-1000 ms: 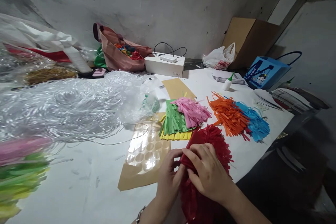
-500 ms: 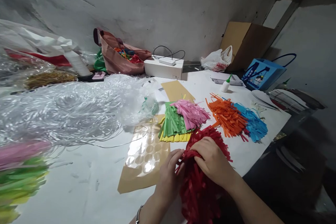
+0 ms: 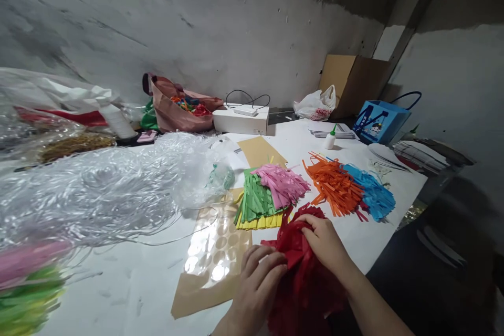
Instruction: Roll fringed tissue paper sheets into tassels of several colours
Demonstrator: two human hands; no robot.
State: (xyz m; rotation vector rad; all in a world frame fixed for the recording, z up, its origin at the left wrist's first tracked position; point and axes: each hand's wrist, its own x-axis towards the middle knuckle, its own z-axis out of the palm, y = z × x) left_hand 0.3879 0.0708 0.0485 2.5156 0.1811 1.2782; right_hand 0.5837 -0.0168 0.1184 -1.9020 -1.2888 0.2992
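Observation:
A dark red tissue-paper tassel [image 3: 301, 278] with a fringed edge hangs at the table's near side, partly opened out. My right hand [image 3: 325, 244] grips its upper part from the right, thumb and fingers closed on the paper. On the left, my left hand [image 3: 260, 283] has its fingers curled against the same paper; their tips are partly hidden. Just beyond lie a pink tassel [image 3: 279, 184], a green tassel [image 3: 258, 199] and a yellow tassel [image 3: 262, 222], overlapping. Farther right are an orange tassel [image 3: 336, 186] and a blue tassel [image 3: 372, 194].
Left of my hands lies a sheet of round clear stickers [image 3: 214, 252]. A heap of clear plastic strands [image 3: 98, 189] covers the left side. A glue bottle [image 3: 329, 140], a white box [image 3: 241, 119], a pink bag [image 3: 177, 110] and a blue bag [image 3: 381, 121] stand toward the back.
The red tassel's paper has been spread at its upper part. My left hand has come round with its back showing, and my right hand has shifted slightly. The camera view has tilted up.

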